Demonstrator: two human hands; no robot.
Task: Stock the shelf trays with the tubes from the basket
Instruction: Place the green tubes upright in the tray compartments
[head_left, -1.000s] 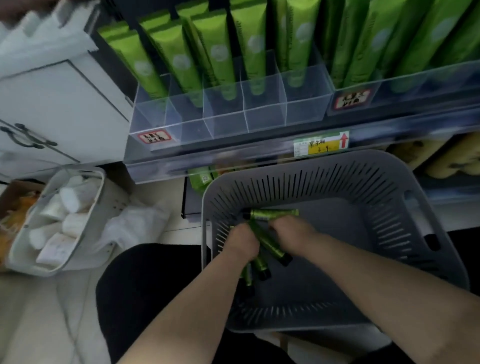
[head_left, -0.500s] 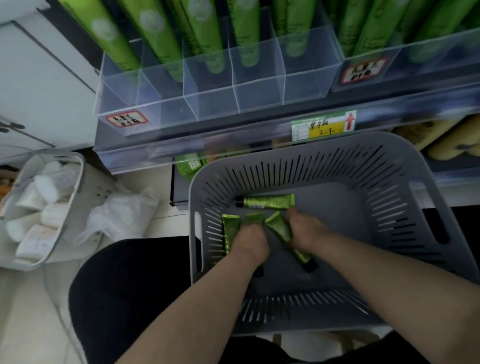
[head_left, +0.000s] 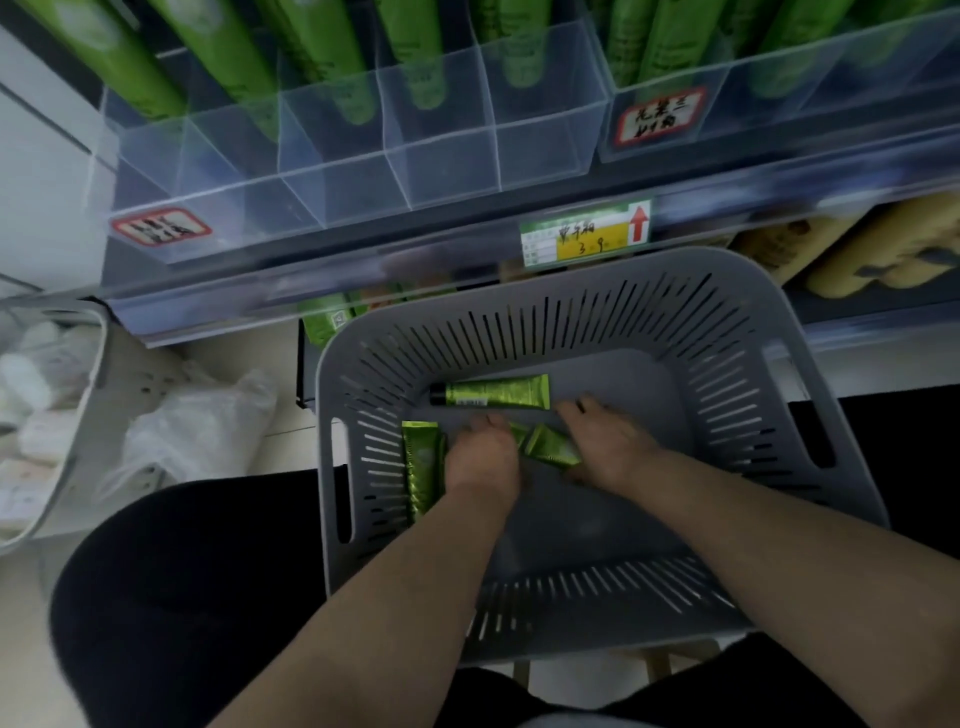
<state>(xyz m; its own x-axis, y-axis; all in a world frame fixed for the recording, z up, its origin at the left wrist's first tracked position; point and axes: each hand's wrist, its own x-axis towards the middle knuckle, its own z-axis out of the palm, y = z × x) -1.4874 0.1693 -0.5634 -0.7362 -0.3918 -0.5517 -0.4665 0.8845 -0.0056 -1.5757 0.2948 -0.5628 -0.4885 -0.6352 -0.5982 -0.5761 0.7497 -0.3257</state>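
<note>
Gathering tubes (head_left: 421, 467) in the basket (head_left: 727, 364): the left hand (head_left: 483, 460) is curling over several near 9 o'clock, its grip hidden, so I cannot tell. The right hand (head_left: 610, 447), fingers spread, is reaching for the lone tube (head_left: 493, 399) at 12 o'clock, probably bundling one load for the trays (head_left: 441, 161).

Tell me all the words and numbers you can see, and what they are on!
"3 9": handwritten on the yellow part of the price tag on the shelf rail; the characters above it are blurred.
Red up arrow: right end of that tag.
Right tray label: handwritten characters, unreadable.
Left tray label: blurred.
Tube in the basket: print too small.
</note>
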